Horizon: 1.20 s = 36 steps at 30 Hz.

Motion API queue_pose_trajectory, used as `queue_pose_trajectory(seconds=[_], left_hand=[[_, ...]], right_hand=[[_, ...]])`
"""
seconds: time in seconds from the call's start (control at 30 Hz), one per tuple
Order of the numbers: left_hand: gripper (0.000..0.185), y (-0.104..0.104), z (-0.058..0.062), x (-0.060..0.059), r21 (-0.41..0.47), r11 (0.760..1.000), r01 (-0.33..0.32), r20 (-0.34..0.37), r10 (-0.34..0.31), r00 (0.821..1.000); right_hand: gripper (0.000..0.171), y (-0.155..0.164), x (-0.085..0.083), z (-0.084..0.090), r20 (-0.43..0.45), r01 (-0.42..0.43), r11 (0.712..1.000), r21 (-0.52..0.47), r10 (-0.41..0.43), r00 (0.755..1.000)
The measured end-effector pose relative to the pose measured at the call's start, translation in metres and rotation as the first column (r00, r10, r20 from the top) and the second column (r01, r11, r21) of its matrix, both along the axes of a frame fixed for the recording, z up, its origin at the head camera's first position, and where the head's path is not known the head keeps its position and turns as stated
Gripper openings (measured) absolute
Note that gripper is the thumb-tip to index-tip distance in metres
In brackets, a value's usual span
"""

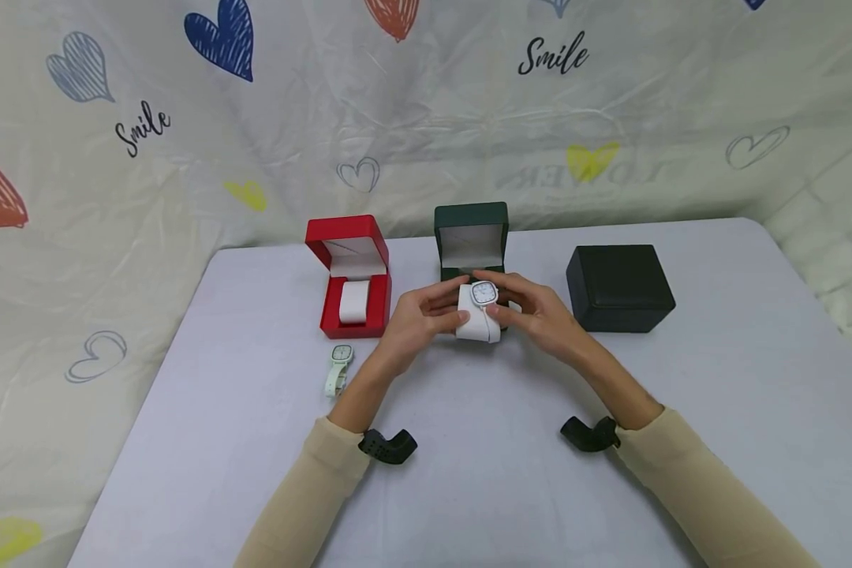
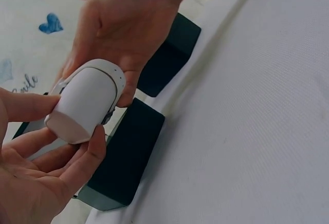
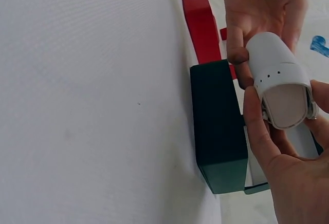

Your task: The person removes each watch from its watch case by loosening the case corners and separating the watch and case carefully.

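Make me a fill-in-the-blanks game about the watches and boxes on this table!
1. Both hands hold a white watch wrapped on a ____ cushion.
2. The open box behind the hands is dark ____.
3. The red box has its lid ____.
4. The black box is ____.

Missing words: white; green; open; closed

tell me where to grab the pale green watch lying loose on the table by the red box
Probably best taken at the strap, just below the case. The pale green watch lies flat in front of the red box, face up, strap running toward the person. Come from above with a thumb-and-finger grip across the narrow strap; its long sides look free, and the left hand is nearer.
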<state>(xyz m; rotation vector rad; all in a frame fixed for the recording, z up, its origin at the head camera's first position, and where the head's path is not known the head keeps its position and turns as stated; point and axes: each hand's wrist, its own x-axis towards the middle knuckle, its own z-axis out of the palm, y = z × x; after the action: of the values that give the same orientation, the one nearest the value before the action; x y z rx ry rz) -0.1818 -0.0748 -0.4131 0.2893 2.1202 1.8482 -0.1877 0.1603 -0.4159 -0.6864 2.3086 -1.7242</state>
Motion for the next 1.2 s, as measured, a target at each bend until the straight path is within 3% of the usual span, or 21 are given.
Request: queue_pose_trajectory(seconds=[0.27,0.6,1.03,1.2], left_hand=[[0.052,0.0025,-0.0002,-0.0019,0.044,0.999,-0.017,0.001,0.017,1.0],[0.049,0.0065,-0.0007,-0.002,0.094,0.993,-0.068,0.005,0.068,0.998],[0.049,0.0095,-0.0021,-0.0002,0.123,0.987,-0.104,-0.014,0.107,0.994],[0.049,0.0103,-0.0023,0.0009,0.121,0.986,-0.118,-0.014,0.12,0.993]], right_hand=[[0.05,-0.0005,-0.0011,-0.0022,-0.022,-0.002,0.999,-0.042,0.001,1.0],[0.046,-0.0008,-0.0011,-0.0024,-0.102,0.057,0.993,-0.1,-0.067,0.993],[0.049,-0.0009,-0.0002,-0.0036,-0.058,0.123,0.983,-0.138,-0.132,0.99],[0.041,-0.0028,0.0004,-0.0043,-0.001,0.151,0.98,-0.133,-0.152,0.988]])
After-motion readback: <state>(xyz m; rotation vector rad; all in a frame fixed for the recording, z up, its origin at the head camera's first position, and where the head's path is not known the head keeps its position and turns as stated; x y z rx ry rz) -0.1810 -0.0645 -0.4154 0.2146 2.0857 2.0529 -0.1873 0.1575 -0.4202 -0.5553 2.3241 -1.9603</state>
